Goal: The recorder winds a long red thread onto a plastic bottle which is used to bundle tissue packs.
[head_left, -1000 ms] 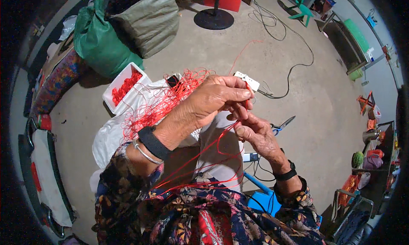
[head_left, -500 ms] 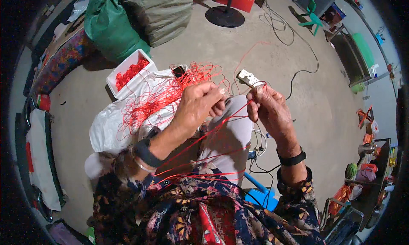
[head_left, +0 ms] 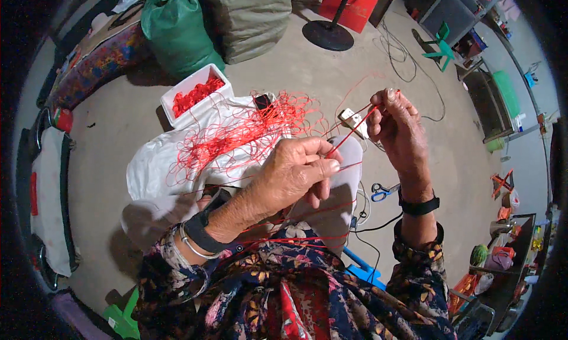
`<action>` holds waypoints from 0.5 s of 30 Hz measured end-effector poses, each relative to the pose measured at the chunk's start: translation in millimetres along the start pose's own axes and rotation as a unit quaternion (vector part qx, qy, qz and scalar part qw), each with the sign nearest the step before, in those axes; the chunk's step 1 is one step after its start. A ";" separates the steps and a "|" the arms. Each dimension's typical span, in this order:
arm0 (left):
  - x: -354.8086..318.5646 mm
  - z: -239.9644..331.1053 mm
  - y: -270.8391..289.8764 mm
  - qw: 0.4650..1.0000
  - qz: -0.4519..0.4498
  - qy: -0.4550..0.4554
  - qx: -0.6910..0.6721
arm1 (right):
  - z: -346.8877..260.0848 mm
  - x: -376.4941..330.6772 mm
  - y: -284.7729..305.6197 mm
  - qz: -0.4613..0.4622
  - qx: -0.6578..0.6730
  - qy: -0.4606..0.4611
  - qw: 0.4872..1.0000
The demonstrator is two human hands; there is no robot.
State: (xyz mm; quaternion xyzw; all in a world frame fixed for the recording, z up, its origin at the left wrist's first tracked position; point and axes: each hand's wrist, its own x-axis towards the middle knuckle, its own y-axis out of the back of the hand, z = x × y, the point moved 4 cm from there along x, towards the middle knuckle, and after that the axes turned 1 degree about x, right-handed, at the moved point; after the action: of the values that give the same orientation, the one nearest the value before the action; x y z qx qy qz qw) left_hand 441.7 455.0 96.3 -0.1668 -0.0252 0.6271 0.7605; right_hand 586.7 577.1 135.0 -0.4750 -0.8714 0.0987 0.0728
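A thin red cord (head_left: 353,130) runs taut between my two hands above my knee. My left hand (head_left: 299,171) pinches it, with a short end poking out past the thumb. Farther out and higher, my right hand (head_left: 399,124) grips the other part of the cord between thumb and fingertips. More red strands cross my lap under the left wrist. Beyond the left hand, a tangled heap of red cord (head_left: 228,143) lies on a white cloth (head_left: 151,171). A white box (head_left: 168,114) beside it holds red pieces (head_left: 197,97); their exact kind is unclear.
A power strip (head_left: 353,121) lies beyond my knee, partly behind the cord. Blue-handled scissors (head_left: 381,192) and dark cables are on the floor at right. A green sack (head_left: 177,32), a beige sack (head_left: 251,26) and a round black stand base (head_left: 328,36) stand at the back.
My right hand has risen and moved outward, drawing the cord taut. The left hand has shifted right and slightly nearer, now pinching the cord. The view has shifted, bringing the scissors into sight.
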 end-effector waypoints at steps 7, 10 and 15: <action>39.0 -40.1 17.6 0.991 0.002 -0.097 0.088 | 14.1 -1.1 33.7 0.043 0.035 0.003 0.998; 67.6 -64.0 13.9 0.951 0.025 -0.158 0.266 | 18.3 -4.5 46.4 0.064 0.051 0.003 0.997; 94.6 -68.0 2.0 0.853 0.130 -0.289 0.415 | 31.2 -13.8 69.7 0.083 0.071 -0.013 0.994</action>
State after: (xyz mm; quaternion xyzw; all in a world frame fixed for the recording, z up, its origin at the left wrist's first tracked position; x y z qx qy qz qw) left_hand 476.7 531.2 15.3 0.3508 0.0409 0.6923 0.6293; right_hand 644.0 599.1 87.5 -0.5375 -0.8208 0.1726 0.0866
